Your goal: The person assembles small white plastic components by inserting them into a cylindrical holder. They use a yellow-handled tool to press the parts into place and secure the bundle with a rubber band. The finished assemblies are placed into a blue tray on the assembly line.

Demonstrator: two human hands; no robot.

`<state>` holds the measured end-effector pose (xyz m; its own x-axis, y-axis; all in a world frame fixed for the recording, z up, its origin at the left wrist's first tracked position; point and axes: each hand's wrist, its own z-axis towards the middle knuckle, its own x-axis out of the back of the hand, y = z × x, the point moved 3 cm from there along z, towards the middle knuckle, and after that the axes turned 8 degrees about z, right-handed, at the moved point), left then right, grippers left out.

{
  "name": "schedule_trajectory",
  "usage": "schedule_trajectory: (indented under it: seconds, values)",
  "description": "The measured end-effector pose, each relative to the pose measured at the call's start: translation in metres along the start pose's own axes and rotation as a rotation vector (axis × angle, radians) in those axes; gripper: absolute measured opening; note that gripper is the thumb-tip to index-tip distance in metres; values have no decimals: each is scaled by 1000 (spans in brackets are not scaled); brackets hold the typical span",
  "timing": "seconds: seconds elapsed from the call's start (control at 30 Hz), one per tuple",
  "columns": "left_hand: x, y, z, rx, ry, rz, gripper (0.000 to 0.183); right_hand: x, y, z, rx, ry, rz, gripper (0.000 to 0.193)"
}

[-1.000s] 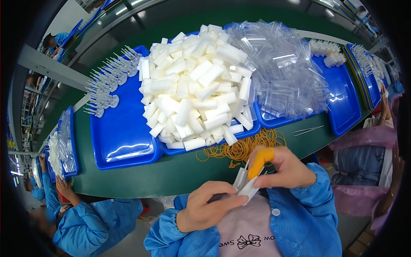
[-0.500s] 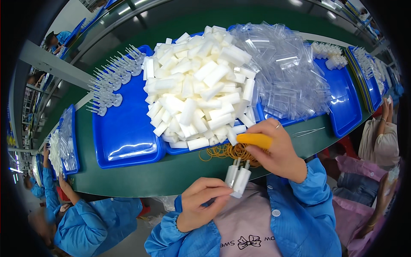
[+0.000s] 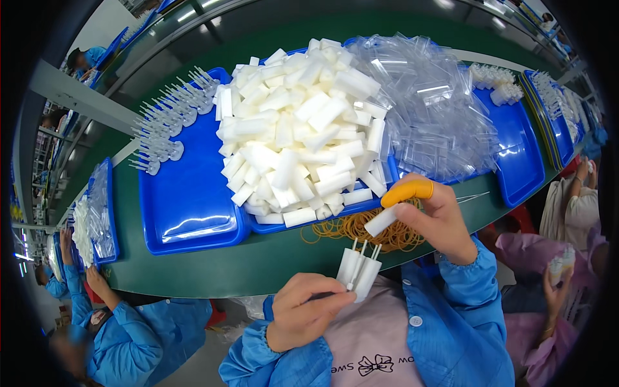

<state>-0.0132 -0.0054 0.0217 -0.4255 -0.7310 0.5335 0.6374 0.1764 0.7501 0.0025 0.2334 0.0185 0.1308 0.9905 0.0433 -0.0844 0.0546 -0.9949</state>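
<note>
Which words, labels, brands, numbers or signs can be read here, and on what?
Pink shirt: dark lettering either side of a bow print, upside down, its ends hidden by the blue jacket; wording withheld.
White piece in the right hand, white pieces in the left hand, white pile, clear pieces, blue tray: no text visible.

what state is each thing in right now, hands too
left hand: closed on pronged piece
pronged piece: partly fitted with white tubes, at least one rod bare
right hand: pinching a loose tube
loose tube: held, off the rods
finger cot: worn, right hand
white tubes: heaped
clear sleeves: heaped
bands: loose, tangled
tweezers: lying flat, partly hidden
</note>
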Motion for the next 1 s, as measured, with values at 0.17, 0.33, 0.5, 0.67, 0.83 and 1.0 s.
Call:
schedule_trajectory:
  seconds: [0.17,0.33,0.5,0.67,0.83,1.0]
  values:
    - [-1,6,2,-92,-13,52,31,0,-2,-2,-196,-112,281,16]
    - [-2,11,1,-138,5,147,33,1,-1,-2,-360,-114,432,17]
    - [-3,14,3,-207,-6,231,35,0,0,-3,-324,-161,378,16]
    - [-5,15,3,-210,-10,217,34,-7,-8,-10,-135,-402,111,17]
    - [-6,11,-2,-116,72,132,32,-21,-11,-21,-201,-287,147,14]
    - [-6,-2,9,78,-22,-277,60,-18,-10,-23,-123,-292,161,14]
